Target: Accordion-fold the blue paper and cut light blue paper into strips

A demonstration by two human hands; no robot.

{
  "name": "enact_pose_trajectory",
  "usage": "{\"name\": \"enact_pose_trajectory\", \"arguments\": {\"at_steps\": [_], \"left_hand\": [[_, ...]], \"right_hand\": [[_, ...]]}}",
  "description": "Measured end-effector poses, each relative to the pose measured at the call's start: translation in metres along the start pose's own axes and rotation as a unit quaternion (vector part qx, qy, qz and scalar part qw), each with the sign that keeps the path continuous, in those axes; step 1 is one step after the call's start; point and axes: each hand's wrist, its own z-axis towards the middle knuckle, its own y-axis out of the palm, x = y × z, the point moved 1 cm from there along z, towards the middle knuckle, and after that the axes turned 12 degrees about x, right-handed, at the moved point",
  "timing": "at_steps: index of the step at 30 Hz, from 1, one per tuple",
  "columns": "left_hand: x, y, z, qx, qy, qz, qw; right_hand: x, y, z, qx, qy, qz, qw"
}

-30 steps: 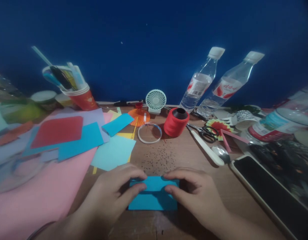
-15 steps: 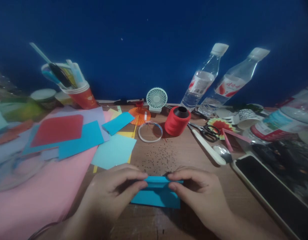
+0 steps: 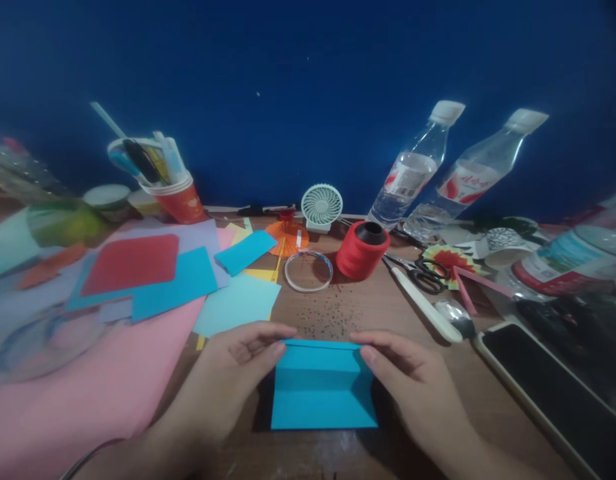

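Observation:
A blue sheet of paper (image 3: 324, 390) with crosswise creases and a narrow fold along its far edge is held low over the wooden table. My left hand (image 3: 238, 373) pinches its far left corner between thumb and fingers. At the far right corner, my right hand (image 3: 413, 380) grips the paper the same way, thumb on the near side. Small dark specks (image 3: 331, 317) lie scattered just beyond the sheet. A clear ring of tape (image 3: 309, 289) and a red spool of thread (image 3: 361, 257) stand farther back.
Coloured papers (image 3: 173, 360) cover the left side. A red cup of pens (image 3: 181, 200), a small fan (image 3: 322, 208) and bottles (image 3: 408, 180) line the back. Scissors (image 3: 428, 275), a white-handled tool (image 3: 425, 307) and a phone (image 3: 548, 393) lie at the right.
The blue sheet has opened out and shows more of its surface, with its folded part flatter. My hands have moved slightly apart. The whole view has shifted a little.

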Motion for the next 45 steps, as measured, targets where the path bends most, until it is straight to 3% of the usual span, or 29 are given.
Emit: {"name": "enact_pose_trajectory", "arguments": {"at_steps": [4, 11, 19, 24, 31, 45], "left_hand": [[-0.001, 0.001, 0.001, -0.034, -0.061, -0.087, 0.994], [0.004, 0.001, -0.002, -0.021, -0.117, -0.168, 0.979], [0.003, -0.002, -0.003, -0.019, -0.114, -0.187, 0.975], [0.003, 0.000, -0.001, -0.019, -0.102, -0.166, 0.981], [0.000, -0.002, 0.002, -0.012, -0.055, -0.052, 0.997], [0.003, -0.002, 0.001, -0.020, -0.073, -0.067, 0.995]], "right_hand": [[0.006, -0.001, 0.000, -0.006, 0.030, 0.041, 0.999], [0.019, -0.001, 0.000, -0.013, 0.088, 0.142, 0.986], [0.019, 0.001, 0.001, -0.032, 0.107, 0.203, 0.973], [0.020, 0.000, 0.003, -0.024, 0.089, 0.146, 0.985], [0.014, 0.001, 0.004, -0.016, 0.074, 0.072, 0.995], [0.011, 0.001, 0.004, -0.010, 0.054, 0.059, 0.997]]}}
